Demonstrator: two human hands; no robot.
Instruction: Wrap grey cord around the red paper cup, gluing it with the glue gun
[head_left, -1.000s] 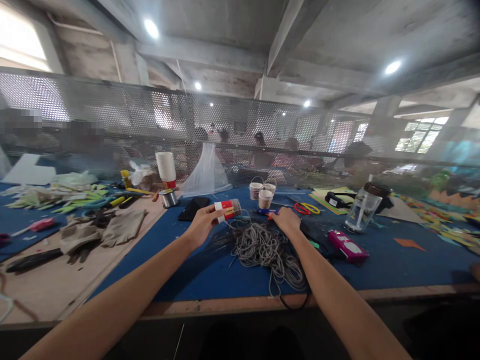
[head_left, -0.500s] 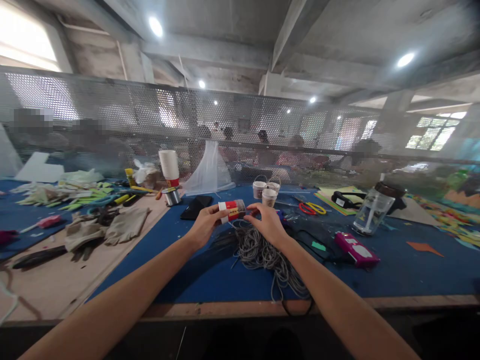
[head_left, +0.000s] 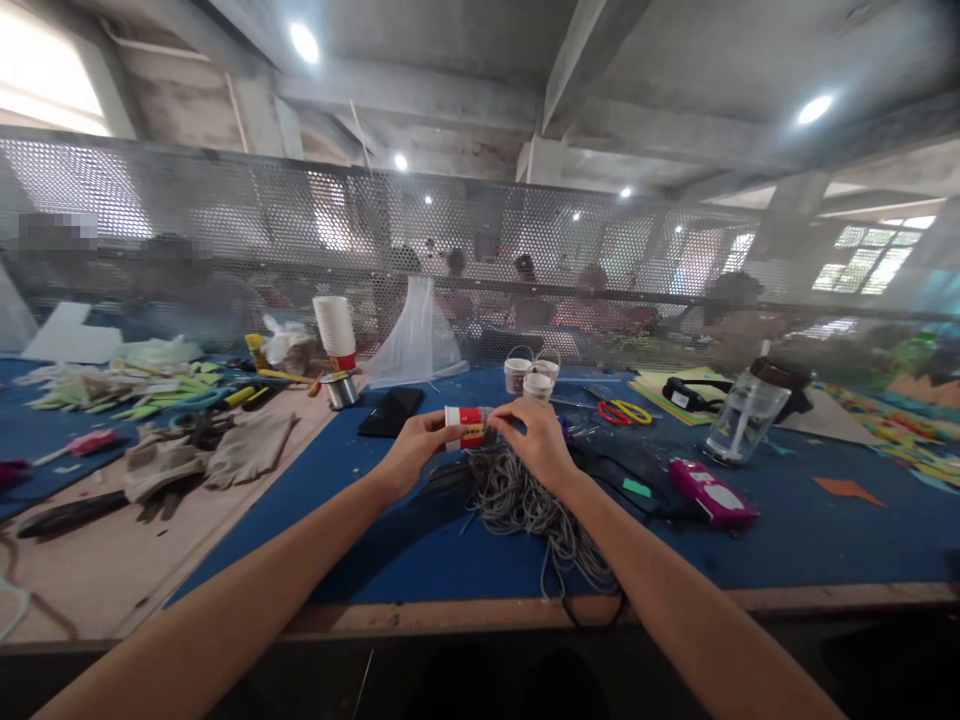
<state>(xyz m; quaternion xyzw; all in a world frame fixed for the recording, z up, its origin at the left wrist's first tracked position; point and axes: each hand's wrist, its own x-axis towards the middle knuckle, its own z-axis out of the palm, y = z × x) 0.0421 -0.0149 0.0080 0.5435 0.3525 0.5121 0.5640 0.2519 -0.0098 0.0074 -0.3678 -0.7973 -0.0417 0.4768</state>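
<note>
A red and white paper cup (head_left: 471,427) lies on its side in my left hand (head_left: 411,452), whose thumb and fingers close around its white-rimmed end. Grey cord appears to be wound around the cup's other end. There my right hand (head_left: 534,438) pinches the grey cord, though the strand between its fingertips is mostly hidden. Below both hands a loose, tangled heap of grey cord (head_left: 517,500) rests on the blue table covering. Behind my right hand stand several small white cups with handles (head_left: 517,375).
A dark phone (head_left: 391,411), a metal spool (head_left: 343,390) and stacked paper cups (head_left: 334,325) stand left. Gloves (head_left: 251,450) lie nearer. Scissors (head_left: 624,412), a magenta box (head_left: 712,493) and a clear bottle (head_left: 746,415) are right. A perforated screen (head_left: 480,240) crosses the back.
My right hand has moved slightly left, onto the cup's corded end, and its fingers have come together. The cup has turned a little more level in my left hand.
</note>
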